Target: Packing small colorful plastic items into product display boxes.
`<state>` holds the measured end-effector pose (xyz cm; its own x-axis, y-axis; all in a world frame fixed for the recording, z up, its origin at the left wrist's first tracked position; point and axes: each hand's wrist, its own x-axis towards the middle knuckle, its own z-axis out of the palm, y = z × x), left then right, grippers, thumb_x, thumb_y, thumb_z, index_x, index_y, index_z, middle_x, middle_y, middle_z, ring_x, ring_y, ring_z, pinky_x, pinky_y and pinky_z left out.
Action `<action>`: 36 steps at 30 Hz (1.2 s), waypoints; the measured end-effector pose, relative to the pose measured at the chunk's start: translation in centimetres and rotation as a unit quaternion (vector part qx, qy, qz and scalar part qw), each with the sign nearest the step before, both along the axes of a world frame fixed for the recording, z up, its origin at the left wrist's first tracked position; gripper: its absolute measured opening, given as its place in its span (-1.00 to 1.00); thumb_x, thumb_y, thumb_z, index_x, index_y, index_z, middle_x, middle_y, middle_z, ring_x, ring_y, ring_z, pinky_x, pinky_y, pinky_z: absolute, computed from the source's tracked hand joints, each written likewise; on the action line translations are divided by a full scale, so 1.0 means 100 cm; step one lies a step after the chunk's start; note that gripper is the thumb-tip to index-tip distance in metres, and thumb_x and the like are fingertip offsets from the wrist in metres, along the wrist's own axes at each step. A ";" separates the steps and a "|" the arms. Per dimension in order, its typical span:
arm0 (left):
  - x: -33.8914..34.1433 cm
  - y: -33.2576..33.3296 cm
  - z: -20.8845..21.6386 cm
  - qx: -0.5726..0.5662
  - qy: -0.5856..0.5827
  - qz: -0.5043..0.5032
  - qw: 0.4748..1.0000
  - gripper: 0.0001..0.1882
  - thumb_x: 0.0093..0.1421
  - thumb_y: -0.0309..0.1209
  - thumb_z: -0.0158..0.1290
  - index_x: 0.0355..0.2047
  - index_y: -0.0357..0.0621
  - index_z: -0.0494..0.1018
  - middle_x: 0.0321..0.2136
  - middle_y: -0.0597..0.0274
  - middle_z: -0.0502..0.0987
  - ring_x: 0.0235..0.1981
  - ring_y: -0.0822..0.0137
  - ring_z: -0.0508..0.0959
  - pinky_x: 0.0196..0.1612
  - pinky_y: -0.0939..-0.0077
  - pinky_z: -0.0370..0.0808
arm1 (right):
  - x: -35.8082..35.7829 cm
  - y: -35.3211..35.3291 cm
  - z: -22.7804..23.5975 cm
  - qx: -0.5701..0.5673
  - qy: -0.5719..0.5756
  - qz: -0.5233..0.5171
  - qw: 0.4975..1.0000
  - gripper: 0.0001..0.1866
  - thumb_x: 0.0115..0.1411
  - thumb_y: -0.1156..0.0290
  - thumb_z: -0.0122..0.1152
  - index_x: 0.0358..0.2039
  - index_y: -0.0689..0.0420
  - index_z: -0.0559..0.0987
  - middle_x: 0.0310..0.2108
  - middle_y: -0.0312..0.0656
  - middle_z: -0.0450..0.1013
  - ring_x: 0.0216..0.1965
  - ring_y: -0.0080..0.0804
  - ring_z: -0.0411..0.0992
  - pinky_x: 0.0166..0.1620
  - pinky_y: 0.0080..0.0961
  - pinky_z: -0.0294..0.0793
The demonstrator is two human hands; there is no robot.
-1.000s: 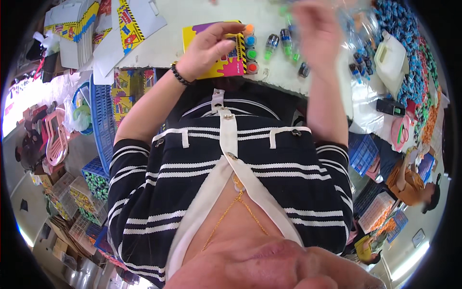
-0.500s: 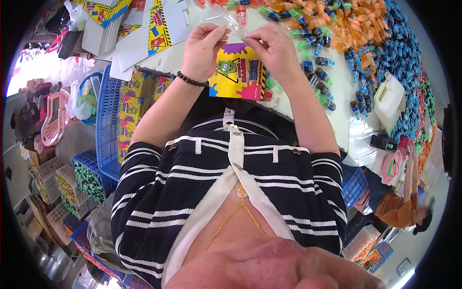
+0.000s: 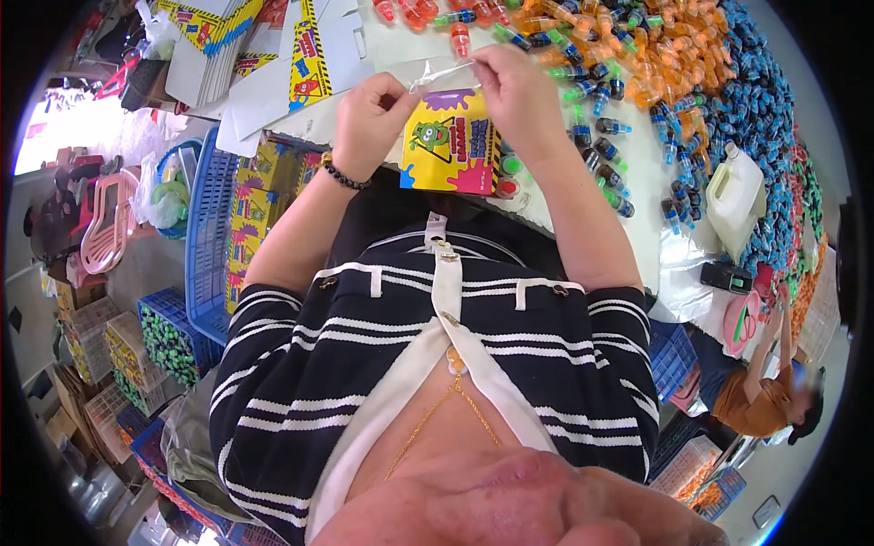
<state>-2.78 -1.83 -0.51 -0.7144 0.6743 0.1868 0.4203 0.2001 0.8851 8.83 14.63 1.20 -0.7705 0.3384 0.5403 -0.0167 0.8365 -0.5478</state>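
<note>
A piece of clear plastic film (image 3: 439,75), perhaps a bag's edge, stretches between my two hands above a small printed box. My left hand (image 3: 369,120) pinches its left end, thumb against curled fingers. The other end is pinched in my right hand (image 3: 515,102). Just below stands the yellow box (image 3: 446,146) with a green cartoon figure and purple, blue and pink splashes, at the table's near edge. Whether the film wraps the box I cannot tell. A small red bottle (image 3: 460,38) lies beyond the film. Red and green bottle ends (image 3: 508,176) show beside the box's right side.
Piles of small orange bottles (image 3: 678,59) and blue bottles (image 3: 774,136) cover the table's right side. A white jug (image 3: 736,196) stands among them. Flat white cardboard (image 3: 296,98) lies at the left. A blue crate (image 3: 205,246) holds printed boxes. Another person (image 3: 751,405) is at far right.
My hands have moved apart, the left one down and leftward, and the film is now drawn out between them. The box has shifted slightly downward.
</note>
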 end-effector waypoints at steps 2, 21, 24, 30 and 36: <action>0.001 -0.001 0.008 -0.024 0.262 0.075 0.962 -0.85 0.08 -0.49 0.17 -0.37 -0.27 0.45 -0.41 0.19 0.51 -0.45 0.30 0.52 -0.38 0.49 0.44 | 0.001 0.001 0.005 0.005 0.020 -0.026 0.999 -0.84 0.14 0.33 0.16 -0.29 0.09 0.49 -0.44 -0.21 0.46 -0.37 -0.17 0.48 -0.36 -0.31 0.46; -0.017 0.013 0.027 0.168 0.148 0.080 0.971 -0.87 0.28 -0.53 -0.11 -0.19 -0.30 0.37 -0.30 0.12 0.50 -0.51 0.42 0.53 -0.33 0.61 0.50 | 0.036 0.087 0.017 0.023 -0.005 -0.221 0.975 -0.72 0.10 0.41 0.17 -0.14 0.06 0.47 -0.22 -0.07 0.43 -0.28 -0.10 0.46 -0.18 -0.29 0.44; -0.023 0.003 -0.007 0.151 0.084 0.098 0.980 -0.82 0.26 -0.57 -0.13 -0.13 -0.29 0.34 -0.30 0.11 0.50 -0.51 0.37 0.54 -0.32 0.58 0.51 | 0.051 0.076 -0.027 -0.060 -0.065 -0.182 0.979 -0.59 0.08 0.42 0.18 -0.01 0.04 0.44 -0.08 -0.09 0.40 -0.23 -0.12 0.46 -0.14 -0.35 0.45; -0.009 0.023 0.008 0.089 0.301 0.018 0.949 -0.68 0.10 -0.65 -0.09 -0.12 -0.16 0.37 -0.16 -0.02 0.45 -0.38 -0.01 0.54 -0.30 0.28 0.52 | 0.034 0.004 0.035 0.147 0.054 -0.020 0.987 -0.48 0.05 0.39 0.16 0.09 0.05 0.41 0.04 -0.14 0.35 0.12 -0.18 0.23 0.15 -0.26 0.19; 0.015 0.030 0.032 0.028 0.308 -0.037 0.950 -0.70 0.09 -0.64 -0.10 -0.15 -0.18 0.41 -0.20 -0.03 0.50 -0.32 0.05 0.55 -0.25 0.26 0.50 | -0.010 0.000 -0.001 0.180 0.000 -0.044 0.983 -0.60 0.07 0.38 0.15 -0.03 0.06 0.49 -0.11 -0.15 0.46 -0.03 -0.21 0.38 0.12 -0.26 0.22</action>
